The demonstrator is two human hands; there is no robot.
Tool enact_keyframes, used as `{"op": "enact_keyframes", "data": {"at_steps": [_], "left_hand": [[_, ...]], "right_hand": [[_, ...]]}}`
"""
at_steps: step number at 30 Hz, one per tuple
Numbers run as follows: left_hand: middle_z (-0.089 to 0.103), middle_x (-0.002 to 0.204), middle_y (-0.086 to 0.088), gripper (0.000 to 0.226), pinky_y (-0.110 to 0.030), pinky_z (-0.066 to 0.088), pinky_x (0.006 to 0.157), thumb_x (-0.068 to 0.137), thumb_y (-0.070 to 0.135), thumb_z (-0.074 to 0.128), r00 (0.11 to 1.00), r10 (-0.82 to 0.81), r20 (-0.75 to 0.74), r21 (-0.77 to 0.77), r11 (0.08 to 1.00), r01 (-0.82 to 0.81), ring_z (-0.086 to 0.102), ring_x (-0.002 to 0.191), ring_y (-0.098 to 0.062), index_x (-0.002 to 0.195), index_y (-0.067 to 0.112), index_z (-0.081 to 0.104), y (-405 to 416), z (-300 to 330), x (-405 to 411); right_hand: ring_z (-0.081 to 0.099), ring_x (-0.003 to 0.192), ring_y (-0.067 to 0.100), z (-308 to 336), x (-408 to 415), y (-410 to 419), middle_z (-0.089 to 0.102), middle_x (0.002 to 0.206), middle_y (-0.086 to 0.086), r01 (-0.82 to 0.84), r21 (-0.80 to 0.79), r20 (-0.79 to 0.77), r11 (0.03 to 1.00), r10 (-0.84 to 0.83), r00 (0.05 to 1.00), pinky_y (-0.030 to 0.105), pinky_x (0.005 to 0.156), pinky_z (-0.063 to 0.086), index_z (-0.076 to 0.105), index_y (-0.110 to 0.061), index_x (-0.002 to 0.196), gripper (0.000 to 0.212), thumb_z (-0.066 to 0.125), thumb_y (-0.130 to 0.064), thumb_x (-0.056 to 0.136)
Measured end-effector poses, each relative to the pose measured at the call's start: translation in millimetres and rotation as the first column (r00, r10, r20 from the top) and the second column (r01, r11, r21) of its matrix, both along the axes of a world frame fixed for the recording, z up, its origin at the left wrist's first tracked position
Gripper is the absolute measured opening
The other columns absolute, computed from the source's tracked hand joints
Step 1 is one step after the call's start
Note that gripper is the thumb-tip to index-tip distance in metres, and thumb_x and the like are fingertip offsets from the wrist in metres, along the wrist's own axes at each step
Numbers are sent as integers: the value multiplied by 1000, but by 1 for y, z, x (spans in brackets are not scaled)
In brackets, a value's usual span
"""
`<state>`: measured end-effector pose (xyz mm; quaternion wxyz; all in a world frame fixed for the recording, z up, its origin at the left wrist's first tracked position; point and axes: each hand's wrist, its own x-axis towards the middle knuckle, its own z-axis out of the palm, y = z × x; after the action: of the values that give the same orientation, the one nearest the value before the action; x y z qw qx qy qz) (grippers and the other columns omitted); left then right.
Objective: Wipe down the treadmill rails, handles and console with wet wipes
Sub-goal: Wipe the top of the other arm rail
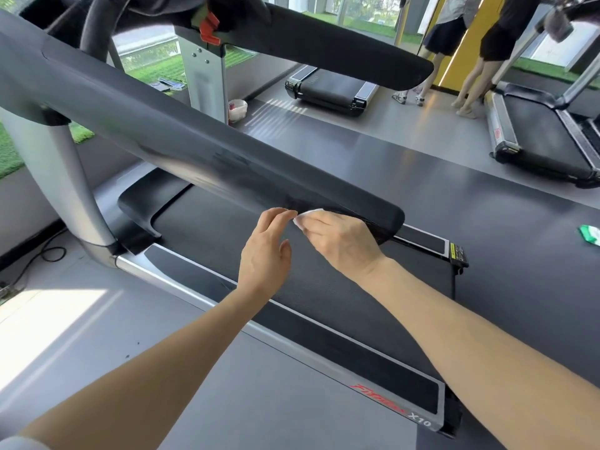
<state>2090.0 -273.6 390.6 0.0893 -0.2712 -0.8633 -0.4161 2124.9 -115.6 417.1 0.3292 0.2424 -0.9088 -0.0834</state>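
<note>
Stretching across the view from upper left to centre, the long, black, padded near handrail (pixel 207 157) of the dark grey treadmill (pixel 324 306) ends in a rounded tip above the black running belt (pixel 341 287). A silver metal upright (pixel 74 193) carries this rail down to the silver side rail (pixel 292 336) with red lettering near its end. A second black padded handrail (pixel 341 50) runs along the far side, higher in the view. Two more treadmills (pixel 331 89) stand on the grey floor beyond, with two people's legs (pixel 470 79) near them.

Under the near rail's tip, the right hand (pixel 341 241) presses a small white wet wipe (pixel 306 217) against the lower edge of the padding, its fingers curled round the wipe, of which only a corner shows. Just beside it, the left hand (pixel 264 251) hovers with fingers loosely extended, holding nothing, its fingertips close to the rail's underside and the wipe; whether they touch cannot be told.

A green and white wipes packet (pixel 589 233) lies on the floor at the right edge.
</note>
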Motion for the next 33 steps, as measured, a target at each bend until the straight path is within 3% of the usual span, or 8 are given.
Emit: {"op": "enact_keyframes", "data": {"at_steps": [4,7,11,15,20,25,30,33], "left_hand": [[41,135,14,56,-21,38,74,83,-5,50,1000,-6,18,18,1000,6,48,103,-4,132,24,50,-1,-1,-1],[40,135,15,56,-21,39,76,83,-6,50,1000,-4,27,48,999,3,45,103,-1,131,24,50,1,-3,0],[42,134,14,58,-20,38,74,82,-7,50,1000,7,15,42,999,-8,45,103,0,131,24,50,2,-5,-1],[43,133,12,58,-19,40,76,82,-9,49,1000,-13,-9,40,999,14,45,105,0,130,22,52,-1,-5,-4],[45,133,9,55,-17,38,81,85,-8,49,1000,-25,-2,78,997,25,44,109,-1,132,20,51,-6,-8,-9],[45,132,11,55,-18,37,83,84,-8,49,999,37,29,103,994,-39,42,104,5,131,21,52,-16,-2,-24],[47,128,13,59,-18,37,85,81,-12,46,978,166,125,183,965,-188,42,99,9,128,24,53,-31,-2,-34],[46,129,12,58,-20,39,87,82,-10,46,974,170,149,155,969,-193,44,101,6,128,25,52,-32,-4,-31]], "right_hand": [[65,100,8,-3,43,29,70,105,-5,33,-5,8,999,-33,999,18,89,49,74,-7,99,18,61,-1,89],[67,95,11,-2,62,41,71,101,-2,51,52,-6,997,-50,999,20,89,49,74,-5,94,17,61,3,87],[67,94,9,-3,16,6,71,97,-5,32,25,-13,999,-31,999,19,81,51,75,-9,89,17,60,-2,86],[65,100,10,-6,17,8,70,103,-3,24,30,18,999,-25,1000,21,88,50,74,-7,97,17,59,-3,89],[67,96,15,-8,52,36,71,99,2,35,121,4,992,-35,999,24,97,44,75,-3,89,14,65,4,81],[67,86,14,-5,-22,-10,70,89,0,-43,-5,-33,999,43,999,22,80,52,74,-6,87,15,68,2,76],[66,78,10,8,-75,-49,68,75,-6,-106,115,-90,988,117,989,23,82,44,76,-15,72,10,77,-6,69],[67,92,13,-1,-67,-36,70,88,-3,-122,165,20,979,120,993,21,84,51,76,-11,79,20,59,-1,80]]}}
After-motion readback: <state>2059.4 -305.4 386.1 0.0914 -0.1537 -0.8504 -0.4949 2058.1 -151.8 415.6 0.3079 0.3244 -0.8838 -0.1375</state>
